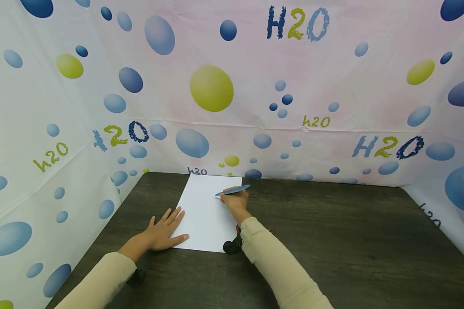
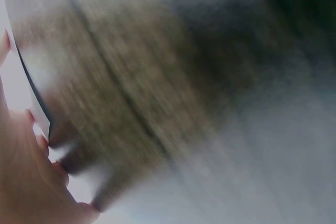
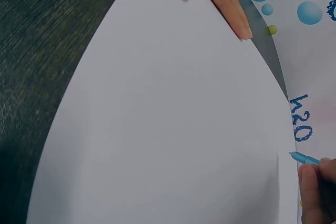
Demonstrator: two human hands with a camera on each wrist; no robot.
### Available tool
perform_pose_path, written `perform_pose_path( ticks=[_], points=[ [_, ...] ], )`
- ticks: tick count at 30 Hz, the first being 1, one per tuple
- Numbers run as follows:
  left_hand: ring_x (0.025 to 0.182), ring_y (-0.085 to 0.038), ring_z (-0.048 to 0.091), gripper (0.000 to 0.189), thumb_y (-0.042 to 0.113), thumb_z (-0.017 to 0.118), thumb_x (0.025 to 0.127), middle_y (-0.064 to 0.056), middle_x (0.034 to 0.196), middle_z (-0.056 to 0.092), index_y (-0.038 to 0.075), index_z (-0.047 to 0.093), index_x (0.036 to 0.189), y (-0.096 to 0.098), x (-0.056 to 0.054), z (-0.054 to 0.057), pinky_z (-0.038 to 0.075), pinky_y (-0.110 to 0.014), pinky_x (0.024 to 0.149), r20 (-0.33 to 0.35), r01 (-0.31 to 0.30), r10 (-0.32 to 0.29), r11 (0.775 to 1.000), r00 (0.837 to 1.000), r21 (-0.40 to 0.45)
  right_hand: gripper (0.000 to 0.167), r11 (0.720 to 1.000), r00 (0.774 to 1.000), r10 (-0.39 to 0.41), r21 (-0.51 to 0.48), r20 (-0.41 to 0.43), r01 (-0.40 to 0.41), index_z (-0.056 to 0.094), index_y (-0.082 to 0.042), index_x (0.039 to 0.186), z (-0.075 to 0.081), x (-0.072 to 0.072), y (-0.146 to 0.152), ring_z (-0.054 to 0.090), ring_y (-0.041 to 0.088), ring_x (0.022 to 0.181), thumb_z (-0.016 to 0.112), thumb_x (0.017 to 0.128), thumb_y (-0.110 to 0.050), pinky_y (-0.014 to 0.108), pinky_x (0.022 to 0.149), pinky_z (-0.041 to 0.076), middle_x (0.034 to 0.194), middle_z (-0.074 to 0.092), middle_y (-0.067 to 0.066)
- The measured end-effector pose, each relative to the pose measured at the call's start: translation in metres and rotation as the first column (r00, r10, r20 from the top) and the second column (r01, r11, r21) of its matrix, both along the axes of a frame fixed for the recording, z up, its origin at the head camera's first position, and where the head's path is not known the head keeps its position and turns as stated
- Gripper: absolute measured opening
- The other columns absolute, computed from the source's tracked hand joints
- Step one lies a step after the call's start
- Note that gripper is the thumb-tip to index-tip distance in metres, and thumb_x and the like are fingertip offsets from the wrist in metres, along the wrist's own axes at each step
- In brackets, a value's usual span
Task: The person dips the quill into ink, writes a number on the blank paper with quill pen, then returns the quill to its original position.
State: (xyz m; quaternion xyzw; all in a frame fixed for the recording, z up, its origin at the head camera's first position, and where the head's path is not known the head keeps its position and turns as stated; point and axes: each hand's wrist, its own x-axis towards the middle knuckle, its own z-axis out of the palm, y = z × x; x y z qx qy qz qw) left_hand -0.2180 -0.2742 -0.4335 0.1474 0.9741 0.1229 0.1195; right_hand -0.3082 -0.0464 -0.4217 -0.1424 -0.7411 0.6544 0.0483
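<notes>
A blank white sheet of paper (image 1: 203,214) lies on the dark table, its far end by the backdrop. My left hand (image 1: 162,229) rests spread at the sheet's near left edge, thumb and fingertips on the paper. In the left wrist view part of that hand (image 2: 26,177) shows beside the blurred table surface. My right hand (image 1: 236,202) pinches a light blue pen (image 1: 233,190), its tip pointing left over the upper right part of the sheet. The right wrist view shows the pen (image 3: 304,158) with its tip close to the paper and no marks visible.
The dark wooden table (image 1: 332,231) extends far to the right. A printed backdrop (image 1: 255,64) with bubbles stands behind and at both sides. Black wrist camera parts (image 1: 233,245) sit beneath the right sleeve (image 1: 278,262), overlapping the paper's near right corner.
</notes>
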Motion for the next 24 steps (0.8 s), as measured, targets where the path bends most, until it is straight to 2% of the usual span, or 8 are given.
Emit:
perform_pose_path(
  ticks=[2,9,16,20,24],
  points=[
    [0.144,-0.044,0.006,0.084,0.058,0.047,0.093,-0.015,0.16,0.009,0.008,0.017,0.154,-0.0002,0.0003,-0.0002,0.001,-0.076,0.102,-0.001,0.002,-0.002,1.0,1.0,0.002,0.007,1.0,1.0,-0.004,0.02,0.006,0.004,0.072,-0.003,0.074,0.0001,0.0003,-0.0001,0.06,0.014,0.05,0.074,0.072,0.003,0.025,0.054,0.051,0.062,0.068,0.006],
    [0.145,-0.044,0.006,0.085,0.059,0.047,0.093,-0.014,0.161,0.008,0.009,0.017,0.154,-0.0015,0.0008,-0.0022,0.0,-0.076,0.103,-0.005,0.004,-0.004,1.0,1.0,0.007,0.007,1.0,1.0,-0.014,0.0,-0.001,0.014,0.071,0.0,0.074,-0.001,0.0032,-0.0008,0.054,0.013,0.047,0.074,0.07,0.006,0.025,0.051,0.049,0.064,0.068,0.007],
    [0.145,-0.043,0.006,0.085,0.06,0.046,0.093,-0.014,0.161,0.008,0.009,0.017,0.154,-0.0027,0.0003,-0.004,0.0,-0.075,0.103,-0.011,0.009,-0.009,1.0,1.0,0.009,0.008,0.999,0.999,-0.038,0.026,-0.005,0.038,0.071,-0.001,0.075,-0.0052,0.0047,-0.0019,0.058,0.012,0.047,0.074,0.071,0.005,0.025,0.051,0.051,0.063,0.068,0.006],
    [0.145,-0.043,0.006,0.085,0.06,0.047,0.093,-0.014,0.161,0.009,0.009,0.017,0.154,-0.003,0.0007,-0.0044,0.0,-0.075,0.103,-0.009,0.011,-0.011,1.0,1.0,0.013,0.009,0.998,0.999,-0.044,0.054,0.004,0.044,0.071,-0.003,0.073,-0.0066,0.0051,-0.002,0.056,0.011,0.045,0.074,0.07,0.005,0.025,0.05,0.05,0.061,0.068,0.005],
    [0.145,-0.043,0.005,0.086,0.061,0.046,0.092,-0.014,0.161,0.008,0.01,0.016,0.154,-0.0035,0.0008,-0.0046,0.0,-0.075,0.103,-0.005,0.012,-0.012,1.0,1.0,0.012,0.009,0.999,0.999,-0.045,0.028,0.003,0.045,0.07,-0.003,0.072,-0.0073,0.0053,-0.0026,0.054,0.011,0.044,0.074,0.07,0.005,0.025,0.05,0.05,0.061,0.067,0.005]
  ],
)
